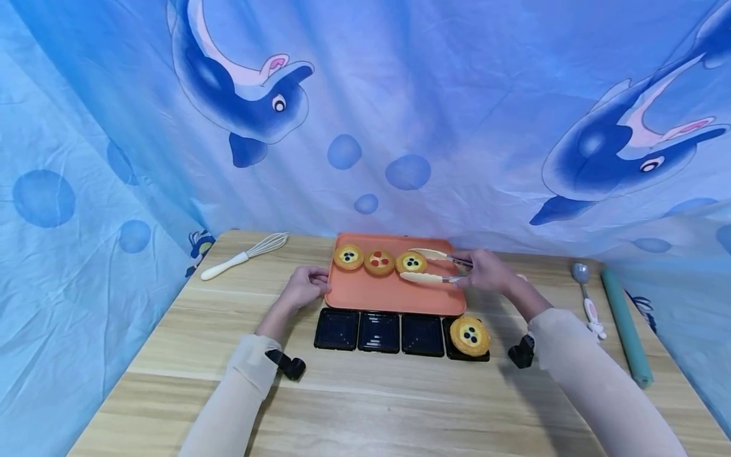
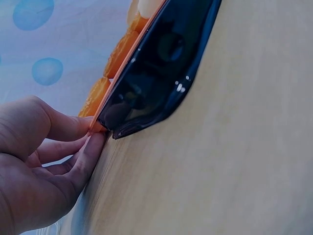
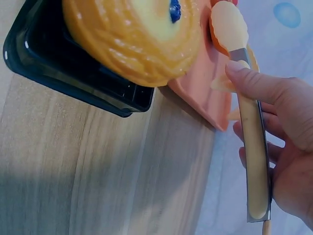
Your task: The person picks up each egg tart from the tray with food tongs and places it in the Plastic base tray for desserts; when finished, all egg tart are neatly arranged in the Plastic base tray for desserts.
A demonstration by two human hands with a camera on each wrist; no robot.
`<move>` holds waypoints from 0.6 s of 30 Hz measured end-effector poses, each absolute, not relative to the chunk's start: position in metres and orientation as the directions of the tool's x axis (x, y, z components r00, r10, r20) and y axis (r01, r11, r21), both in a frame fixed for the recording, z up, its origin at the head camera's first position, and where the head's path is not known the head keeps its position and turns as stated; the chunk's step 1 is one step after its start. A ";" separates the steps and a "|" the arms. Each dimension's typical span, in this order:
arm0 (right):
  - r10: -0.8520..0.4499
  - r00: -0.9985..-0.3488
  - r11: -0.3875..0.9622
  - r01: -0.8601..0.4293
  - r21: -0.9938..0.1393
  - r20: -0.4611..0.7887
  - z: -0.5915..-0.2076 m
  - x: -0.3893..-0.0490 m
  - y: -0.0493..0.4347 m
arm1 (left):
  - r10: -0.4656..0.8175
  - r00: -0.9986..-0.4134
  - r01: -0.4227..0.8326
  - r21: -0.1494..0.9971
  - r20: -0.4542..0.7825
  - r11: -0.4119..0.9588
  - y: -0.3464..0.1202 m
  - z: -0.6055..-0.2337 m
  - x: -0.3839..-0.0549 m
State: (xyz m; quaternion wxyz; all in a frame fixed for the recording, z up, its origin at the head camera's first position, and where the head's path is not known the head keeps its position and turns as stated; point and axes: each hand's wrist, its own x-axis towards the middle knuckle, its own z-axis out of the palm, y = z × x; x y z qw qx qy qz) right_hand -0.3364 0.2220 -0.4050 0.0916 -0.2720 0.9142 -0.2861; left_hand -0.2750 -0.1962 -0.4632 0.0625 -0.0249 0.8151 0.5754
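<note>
Tart between the tongs (image 1: 411,262): set on the orange tray (image 1: 394,297), toward its far edge and right of the middle.
Tongs (image 1: 425,278): grasped in the right hand (image 1: 485,270), the tips spread on both sides of the tart; whether it is touched cannot be told.
Handling: judged light, firm and rather slippery from its gloss; best taken low around the rim, with the dark berries left unpressed.
Tray edge: pinched by the left hand (image 1: 305,285) on the left side, toward the near corner.
Other tray tarts: a red-topped one (image 1: 379,262) and a dark-berried one (image 1: 348,256), lined up toward the far-left corner.
Black containers (image 1: 379,331): four, ranged along the tray's near edge; a tart (image 1: 470,336) is seated in the rightmost.
Table's right side: occupied by a scoop (image 1: 587,295) and green rolling pin (image 1: 625,327).
Hidden: the gripped-at tart's underside; in the right wrist view it is largely blocked by the tongs.
</note>
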 end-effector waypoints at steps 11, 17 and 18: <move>-0.537 -0.843 0.703 -0.435 -0.563 -0.019 -0.398 -0.331 0.226 | 0.028 -0.991 -0.110 0.933 -0.127 0.343 -0.193 -0.462 -0.275; -0.560 -0.828 0.668 -0.443 -0.597 -0.012 -0.390 -0.328 0.228 | 0.027 -0.991 -0.117 0.934 -0.134 0.338 -0.194 -0.461 -0.273; -0.565 -0.825 0.662 -0.448 -0.601 -0.008 -0.388 -0.327 0.228 | 0.030 -0.991 -0.114 0.934 -0.132 0.338 -0.195 -0.461 -0.272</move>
